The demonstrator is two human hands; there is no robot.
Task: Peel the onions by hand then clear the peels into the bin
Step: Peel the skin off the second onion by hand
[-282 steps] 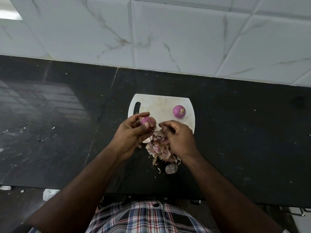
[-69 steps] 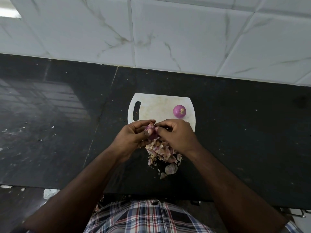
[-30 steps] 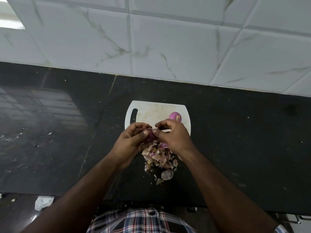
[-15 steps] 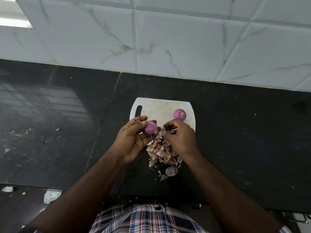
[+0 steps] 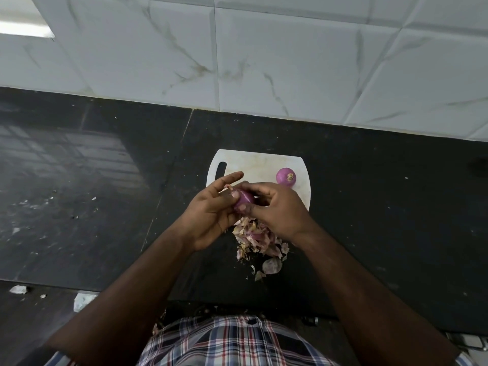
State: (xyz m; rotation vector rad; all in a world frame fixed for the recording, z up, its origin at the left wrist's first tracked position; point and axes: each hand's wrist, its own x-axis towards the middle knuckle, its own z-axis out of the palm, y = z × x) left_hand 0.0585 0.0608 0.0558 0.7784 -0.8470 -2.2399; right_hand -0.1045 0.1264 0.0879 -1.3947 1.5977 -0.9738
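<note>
A small purple onion (image 5: 244,201) sits between both hands above the near edge of the white cutting board (image 5: 253,165). My left hand (image 5: 211,215) cups it from the left, index finger stretched out. My right hand (image 5: 277,207) pinches it from the right, thumb and fingers on its skin. A second peeled purple onion (image 5: 286,177) rests on the board's right side. A heap of pink and tan peels (image 5: 257,240) lies on the black counter just below my hands.
The black stone counter (image 5: 383,220) runs left to right under a white marbled tile wall (image 5: 264,62). Small white scraps (image 5: 83,299) lie at the counter's near left edge. No bin is in view.
My hands parted briefly half a second ago and have closed together again on the onion. The camera view shifted slightly. The peel heap and the second onion stay put.
</note>
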